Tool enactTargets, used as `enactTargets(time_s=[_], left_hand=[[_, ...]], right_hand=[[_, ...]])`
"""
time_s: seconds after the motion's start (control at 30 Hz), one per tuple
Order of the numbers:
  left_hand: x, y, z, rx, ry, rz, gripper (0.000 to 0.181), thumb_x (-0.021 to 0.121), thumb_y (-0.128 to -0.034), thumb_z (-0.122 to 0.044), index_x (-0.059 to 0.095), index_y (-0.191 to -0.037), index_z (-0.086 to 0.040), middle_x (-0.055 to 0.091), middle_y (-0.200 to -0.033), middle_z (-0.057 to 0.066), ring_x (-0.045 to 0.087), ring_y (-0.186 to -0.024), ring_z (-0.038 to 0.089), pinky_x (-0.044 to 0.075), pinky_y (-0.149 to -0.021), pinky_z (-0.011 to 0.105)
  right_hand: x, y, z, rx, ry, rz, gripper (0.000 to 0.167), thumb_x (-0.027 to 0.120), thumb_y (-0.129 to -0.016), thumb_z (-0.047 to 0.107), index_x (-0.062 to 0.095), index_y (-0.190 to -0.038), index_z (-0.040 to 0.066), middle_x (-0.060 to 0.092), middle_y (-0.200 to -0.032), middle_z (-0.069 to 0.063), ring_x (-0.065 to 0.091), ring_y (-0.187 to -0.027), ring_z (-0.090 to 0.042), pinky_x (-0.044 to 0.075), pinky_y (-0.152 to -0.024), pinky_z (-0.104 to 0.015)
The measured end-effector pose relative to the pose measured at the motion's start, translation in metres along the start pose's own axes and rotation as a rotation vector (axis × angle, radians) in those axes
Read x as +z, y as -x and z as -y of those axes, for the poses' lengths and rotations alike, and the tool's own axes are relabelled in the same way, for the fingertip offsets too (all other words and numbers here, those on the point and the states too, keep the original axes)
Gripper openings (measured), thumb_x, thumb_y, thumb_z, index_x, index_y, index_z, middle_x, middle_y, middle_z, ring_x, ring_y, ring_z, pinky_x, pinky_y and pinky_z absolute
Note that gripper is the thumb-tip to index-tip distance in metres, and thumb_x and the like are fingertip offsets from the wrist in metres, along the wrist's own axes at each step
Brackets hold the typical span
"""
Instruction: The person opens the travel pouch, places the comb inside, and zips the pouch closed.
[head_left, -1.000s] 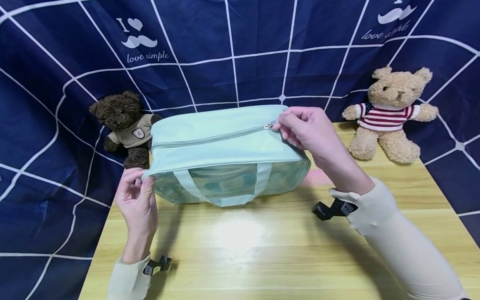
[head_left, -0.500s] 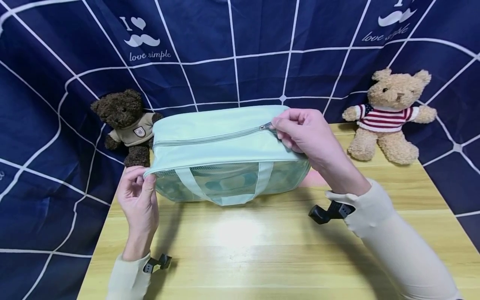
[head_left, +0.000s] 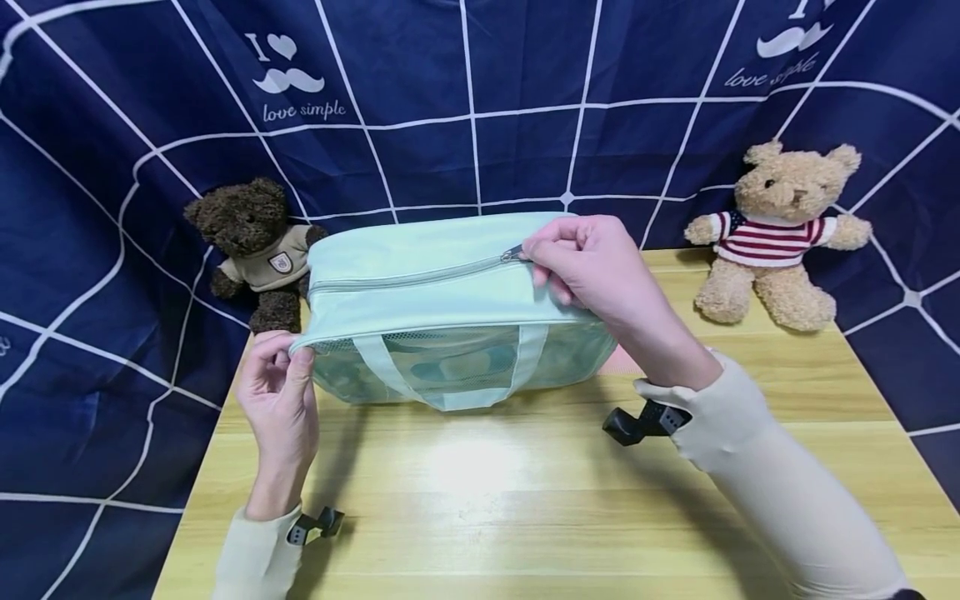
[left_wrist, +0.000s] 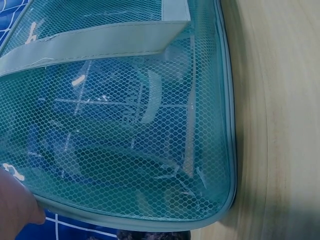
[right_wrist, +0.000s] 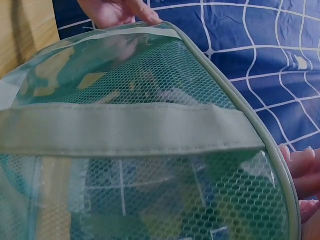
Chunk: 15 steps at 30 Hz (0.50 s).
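Observation:
A mint-green bag (head_left: 420,250) with see-through mesh sides stands on the wooden table, its top zipper running lengthwise. My right hand (head_left: 600,267) pinches the zipper pull (head_left: 513,253) between thumb and fingers, right of the middle of the bag's top. At the bag's left front corner, my left hand (head_left: 281,408) pinches the edge between thumb and index finger. A strap handle (head_left: 467,398) hangs down the front. In the left wrist view the mesh side (left_wrist: 125,130) fills most of the picture, with part of my left hand (left_wrist: 17,207) at its lower left corner.
A dark brown teddy bear (head_left: 251,242) sits behind the bag's left end. On the right sits a light brown bear (head_left: 776,233) in a striped sweater. Something flat and pink (head_left: 621,361) lies by the bag's right end. Blue cloth (head_left: 525,158) with white lines hangs behind the table (head_left: 480,500).
My right hand has moved left along the bag's top with the zipper pull in its fingers. My left hand keeps its grip on the corner, almost unmoved.

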<state>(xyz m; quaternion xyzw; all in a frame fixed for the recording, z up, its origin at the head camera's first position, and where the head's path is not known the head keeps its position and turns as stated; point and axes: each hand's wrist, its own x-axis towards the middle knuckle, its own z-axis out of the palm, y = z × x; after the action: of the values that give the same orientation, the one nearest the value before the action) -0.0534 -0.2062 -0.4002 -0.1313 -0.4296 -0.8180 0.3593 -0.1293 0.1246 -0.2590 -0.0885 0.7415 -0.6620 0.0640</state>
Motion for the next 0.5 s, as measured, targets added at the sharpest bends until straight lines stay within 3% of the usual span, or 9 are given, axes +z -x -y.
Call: enactTargets(time_s=[0.17,0.5], left_hand=[[0.001,-0.001,0.001,0.001,0.005,-0.002,0.022,0.075,-0.0909,0.021,0.060,-0.106,0.027,0.057,-0.102,0.018,0.062,-0.093,0.025,0.054,-0.086,0.029],[-0.001,0.000,0.002,0.005,0.017,-0.001,0.021,0.074,-0.0910,0.022,0.059,-0.106,0.027,0.058,-0.103,0.018,0.061,-0.094,0.025,0.054,-0.087,0.029]], right_hand=[[0.009,-0.001,0.006,0.032,0.004,0.038,0.014,0.069,-0.105,0.009,0.071,-0.101,-0.005,0.066,-0.066,-0.004,0.050,-0.045,-0.008,0.035,-0.039,-0.021],[0.036,-0.004,0.012,0.042,-0.001,0.091,0.012,0.063,-0.106,0.003,0.071,-0.104,-0.006,0.069,-0.071,-0.010,0.060,-0.051,-0.010,0.049,-0.049,-0.018]])
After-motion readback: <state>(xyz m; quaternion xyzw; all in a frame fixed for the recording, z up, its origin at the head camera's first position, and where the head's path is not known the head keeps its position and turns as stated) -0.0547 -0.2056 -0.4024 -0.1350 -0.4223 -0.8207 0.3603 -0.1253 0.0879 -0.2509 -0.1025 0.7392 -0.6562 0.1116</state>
